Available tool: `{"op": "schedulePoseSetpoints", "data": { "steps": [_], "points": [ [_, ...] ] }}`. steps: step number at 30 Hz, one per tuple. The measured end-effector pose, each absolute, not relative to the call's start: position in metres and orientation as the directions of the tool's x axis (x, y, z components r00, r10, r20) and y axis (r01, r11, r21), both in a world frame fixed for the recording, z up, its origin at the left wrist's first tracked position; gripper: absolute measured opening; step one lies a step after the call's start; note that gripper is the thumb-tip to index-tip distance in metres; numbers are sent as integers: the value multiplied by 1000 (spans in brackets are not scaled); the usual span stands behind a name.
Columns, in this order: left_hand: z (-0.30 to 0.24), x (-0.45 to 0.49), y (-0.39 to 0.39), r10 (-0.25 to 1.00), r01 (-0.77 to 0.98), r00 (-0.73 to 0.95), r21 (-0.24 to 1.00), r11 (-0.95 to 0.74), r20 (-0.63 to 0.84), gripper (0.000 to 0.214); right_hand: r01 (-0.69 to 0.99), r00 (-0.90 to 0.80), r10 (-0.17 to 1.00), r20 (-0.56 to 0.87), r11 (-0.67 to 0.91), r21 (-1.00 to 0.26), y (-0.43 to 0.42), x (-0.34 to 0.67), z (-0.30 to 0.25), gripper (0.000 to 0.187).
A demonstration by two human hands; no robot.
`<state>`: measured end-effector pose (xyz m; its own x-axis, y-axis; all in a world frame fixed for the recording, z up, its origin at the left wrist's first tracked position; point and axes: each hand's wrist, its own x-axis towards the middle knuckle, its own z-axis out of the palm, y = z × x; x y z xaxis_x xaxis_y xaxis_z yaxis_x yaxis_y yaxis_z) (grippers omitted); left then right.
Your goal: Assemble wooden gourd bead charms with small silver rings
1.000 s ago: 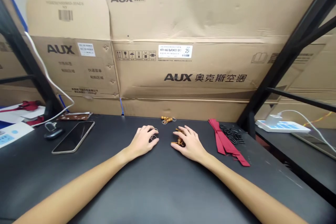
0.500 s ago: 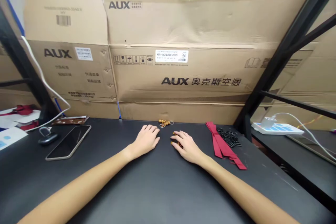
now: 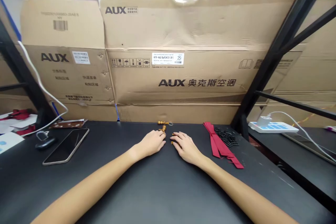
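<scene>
My left hand [image 3: 153, 142] lies palm down on the black table [image 3: 147, 189], fingers bent, its fingertips at a small wooden bead charm with a key ring [image 3: 163, 126] by the cardboard. My right hand [image 3: 185, 144] rests flat just to the right, fingers stretched over another wooden bead piece [image 3: 173, 142] that peeks out at its left edge. The two hands are a few centimetres apart. What the left fingers hold, if anything, is hidden.
Red ribbon strips [image 3: 219, 144] and a pile of black rings [image 3: 227, 136] lie to the right. A phone [image 3: 66, 141] lies face up on the left beside a dark key fob [image 3: 44, 139]. Large AUX cardboard boxes [image 3: 178, 73] wall the back; black rack posts [image 3: 265, 66] stand on the right.
My left hand has slid right and forward toward the bead charm, covering the rings it lay beside. The right hand has stayed over its bead piece. The view has tilted upward.
</scene>
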<state>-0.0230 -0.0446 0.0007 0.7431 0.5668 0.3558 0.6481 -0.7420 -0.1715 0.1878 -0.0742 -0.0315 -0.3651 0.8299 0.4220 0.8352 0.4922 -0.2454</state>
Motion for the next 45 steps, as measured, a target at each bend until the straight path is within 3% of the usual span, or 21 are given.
{"op": "schedulePoseSetpoints", "data": {
  "steps": [4, 8, 12, 20, 28, 36, 45],
  "points": [
    [4, -34, -79, 467, 536, 818, -152, -831, 335, 15, 825, -364, 797, 481, 516, -230, -79, 186, -26, 29],
    [6, -46, -99, 429, 451, 847, 3, -893, 313, 15, 722, -523, 679, 515, 674, -156, -92, 181, -18, 34],
    [4, -49, -101, 428, 413, 837, 121, -903, 342, 17, 648, -606, 621, 497, 748, -143, -101, 176, -13, 28],
    [-1, -47, -100, 422, 420, 800, 103, -902, 427, 15, 645, -574, 648, 501, 734, -211, -102, 174, -15, 15],
    [-3, -39, -104, 469, 444, 720, 180, -878, 512, 15, 597, -497, 677, 542, 721, -353, -105, 164, -18, 10],
    [0, -40, -101, 568, 386, 642, 424, -820, 514, 13, 691, -431, 741, 515, 638, -340, -101, 174, -17, 8],
    [0, -39, -103, 588, 405, 627, 430, -807, 512, 15, 633, -497, 688, 530, 704, -321, -106, 170, -15, 3]
  ]
}}
